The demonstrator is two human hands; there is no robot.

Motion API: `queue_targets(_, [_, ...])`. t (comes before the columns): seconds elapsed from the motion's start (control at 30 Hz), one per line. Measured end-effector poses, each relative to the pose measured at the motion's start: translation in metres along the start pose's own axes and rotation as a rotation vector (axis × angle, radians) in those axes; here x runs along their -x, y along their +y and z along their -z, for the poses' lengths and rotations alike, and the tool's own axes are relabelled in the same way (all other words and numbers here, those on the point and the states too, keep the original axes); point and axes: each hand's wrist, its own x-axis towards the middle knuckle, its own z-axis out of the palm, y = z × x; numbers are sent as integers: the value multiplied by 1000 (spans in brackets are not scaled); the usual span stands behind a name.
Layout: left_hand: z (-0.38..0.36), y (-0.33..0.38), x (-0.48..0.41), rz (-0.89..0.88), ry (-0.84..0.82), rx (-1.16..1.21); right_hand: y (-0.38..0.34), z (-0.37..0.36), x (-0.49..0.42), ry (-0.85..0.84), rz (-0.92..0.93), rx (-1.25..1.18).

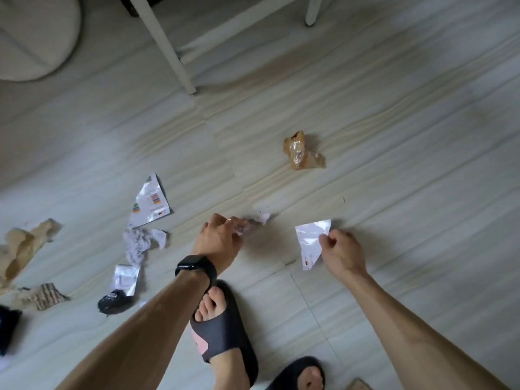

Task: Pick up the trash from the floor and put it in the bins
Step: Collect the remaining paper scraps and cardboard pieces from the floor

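My left hand is closed on a crumpled white paper low over the pale floor. My right hand pinches the edge of a torn white sheet. A crumpled brown plastic wrapper lies farther ahead on the floor. To the left lie a torn printed sheet, a crumpled white paper wad, a small white sheet, a black crumpled scrap, brown paper and a piece of corrugated cardboard. No bin is in view.
White table legs stand ahead, a second leg at top right. A round pale cushion fills the top left corner. My feet in black slides are below my hands. A dark object sits at the left edge.
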Motion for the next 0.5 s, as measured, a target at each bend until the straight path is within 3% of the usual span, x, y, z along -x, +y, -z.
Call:
queue_targets(0.1, [36, -6, 7, 125, 5, 95, -30, 24, 3, 87, 59, 19])
queue_targets(0.17, [60, -23, 12, 198, 51, 180, -61, 37, 3, 157, 202, 45])
queue_targets(0.3, [86, -49, 6, 340, 326, 463, -105, 54, -26, 263, 453, 55])
queue_targets(0.37, [96, -67, -5, 439, 465, 584, -129, 52, -54, 230, 451, 69])
queue_targets(0.5, [91, -102, -30, 557, 566, 712, -158, 26, -85, 179, 378, 89])
